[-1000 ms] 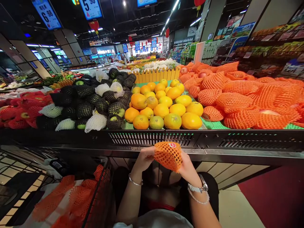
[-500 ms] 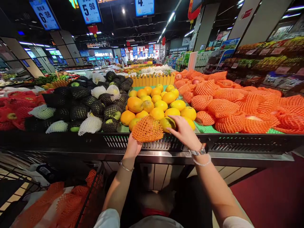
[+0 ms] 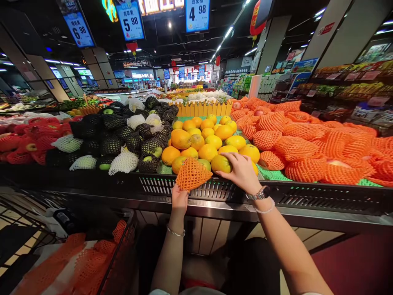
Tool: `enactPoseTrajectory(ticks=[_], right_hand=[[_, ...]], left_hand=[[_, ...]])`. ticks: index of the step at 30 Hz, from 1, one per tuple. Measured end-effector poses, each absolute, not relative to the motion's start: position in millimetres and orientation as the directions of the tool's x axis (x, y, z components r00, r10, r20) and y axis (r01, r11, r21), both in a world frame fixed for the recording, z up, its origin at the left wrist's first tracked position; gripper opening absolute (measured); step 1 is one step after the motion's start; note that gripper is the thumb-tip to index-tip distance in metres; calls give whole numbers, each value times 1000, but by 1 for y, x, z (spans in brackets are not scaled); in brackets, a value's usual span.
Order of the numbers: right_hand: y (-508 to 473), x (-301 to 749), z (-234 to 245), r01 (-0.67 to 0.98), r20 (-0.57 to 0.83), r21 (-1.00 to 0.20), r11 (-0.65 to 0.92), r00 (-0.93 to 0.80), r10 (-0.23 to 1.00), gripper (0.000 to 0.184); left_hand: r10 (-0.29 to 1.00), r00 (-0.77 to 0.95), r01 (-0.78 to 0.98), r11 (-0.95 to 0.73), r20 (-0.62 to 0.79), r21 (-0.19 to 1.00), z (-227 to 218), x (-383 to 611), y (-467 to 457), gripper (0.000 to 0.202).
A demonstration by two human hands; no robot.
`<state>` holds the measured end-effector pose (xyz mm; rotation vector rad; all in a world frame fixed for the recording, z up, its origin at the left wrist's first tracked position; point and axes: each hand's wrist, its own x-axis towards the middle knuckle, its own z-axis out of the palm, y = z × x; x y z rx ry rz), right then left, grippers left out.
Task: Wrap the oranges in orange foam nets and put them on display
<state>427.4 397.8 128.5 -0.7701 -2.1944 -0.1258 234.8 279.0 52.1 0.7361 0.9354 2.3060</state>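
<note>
In the head view, an orange foam net (image 3: 193,174) is grasped at its lower end by the left hand (image 3: 179,198), in front of the slotted tray wall (image 3: 221,189); whether anything is inside cannot be told. A green-tinged orange (image 3: 221,164) in the front row is grasped by the right hand (image 3: 244,174), the grip curved over its top and right side. If lifted, the fruit is probably best raised straight up, so that neighbouring oranges (image 3: 207,151) are not set rolling; the net is best pinched lightly, to spare its mesh. Sideways travel is limited by black-netted fruit (image 3: 150,164) on the left and orange-netted fruit (image 3: 272,160) on the right. Most room seems to be offered upward and nearer the body, over the steel ledge (image 3: 221,209), once the tray wall is cleared.
</note>
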Motion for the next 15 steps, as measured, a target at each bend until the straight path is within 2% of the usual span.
enactPoseTrajectory(ticks=[3,4,6,8,9,12,15], right_hand=[[389,432,121,309,833,-461,832,-173,526,63],[382,433,116,171,814,-565,807,-40,579,65],[363,434,105,-155,677,-707,690,131,724,68],[339,433,90,-457,487,-743,488,131,864,66],[327,432,83,-534,398,-746,398,122,909,63],[298,427,66,-622,253,-748,230,53,966,62],[285,421,58,-640,195,-755,143,-11,981,61]], left_hand=[[667,-690,-276,-601,281,750,56,238,271,35],[672,-686,-272,-594,280,757,56,241,267,33],[664,-688,-234,-585,293,776,56,246,258,28],[642,-668,-114,-588,376,801,54,251,249,23],[629,-633,-27,-600,451,800,54,253,244,20],[551,-445,222,-696,706,683,56,257,233,28],[477,-265,320,-776,838,543,65,259,230,27]])
